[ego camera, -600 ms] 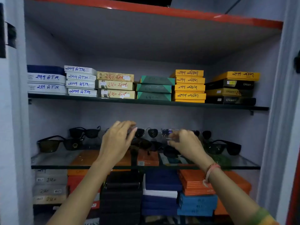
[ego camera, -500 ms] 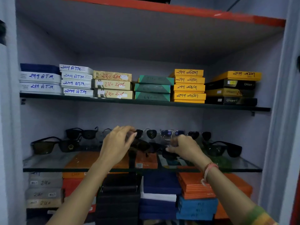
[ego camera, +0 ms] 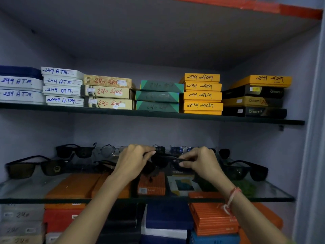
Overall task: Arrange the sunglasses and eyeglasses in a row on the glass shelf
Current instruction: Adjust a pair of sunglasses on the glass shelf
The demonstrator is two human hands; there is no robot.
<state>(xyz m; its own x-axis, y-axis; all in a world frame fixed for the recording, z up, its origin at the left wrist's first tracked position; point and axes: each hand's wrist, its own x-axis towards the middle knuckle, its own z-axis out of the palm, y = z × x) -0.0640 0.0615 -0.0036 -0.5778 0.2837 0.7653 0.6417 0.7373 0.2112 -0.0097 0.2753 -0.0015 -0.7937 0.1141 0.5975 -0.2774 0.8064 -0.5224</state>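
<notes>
Item: dark sunglasses [ego camera: 162,160], which I hold above the middle of the glass shelf [ego camera: 26,191] | left hand [ego camera: 133,162]: fingers pinched on its left end | right hand [ego camera: 202,162]: fingers pinched on its right end | brown-lensed pair [ego camera: 35,167] far left, black pair [ego camera: 246,170] far right.

Glass shelf [ego camera: 35,191] — smooth; sunglasses [ego camera: 35,167] glossy.

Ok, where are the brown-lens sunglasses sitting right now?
The brown-lens sunglasses rest at the far left of the glass shelf in the head view, in front of the black sunglasses, well left of the left hand.
</notes>
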